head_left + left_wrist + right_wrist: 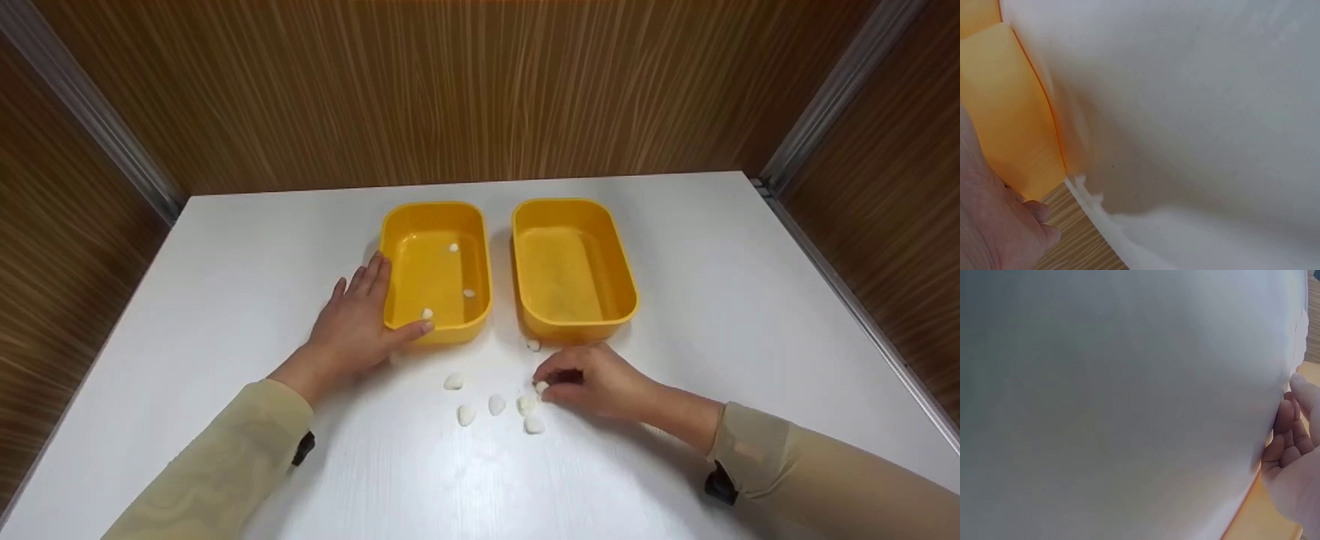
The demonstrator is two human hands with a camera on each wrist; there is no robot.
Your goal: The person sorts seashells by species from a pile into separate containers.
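My left hand (352,319) rests against the left yellow box (486,300), fingers stretched along its left wall and thumb over the front rim. Inside that box lie 3 small white rounded pieces, one of them a white piece (469,293) by the right wall. Between right thumb and fingertips, my right hand (600,381) pinches a small white rounded piece (542,387) low over the table. Several similar pieces, such as a white piece (496,404), are scattered just left of it. In the right wrist view the fingers (1284,416) partly hide what they hold.
A second yellow box (634,300) stands right of the first, with a narrow gap between them. One white piece (533,345) lies at its front wall. Brown wood-grain panels (465,90) border the white table (247,262) at the back and sides.
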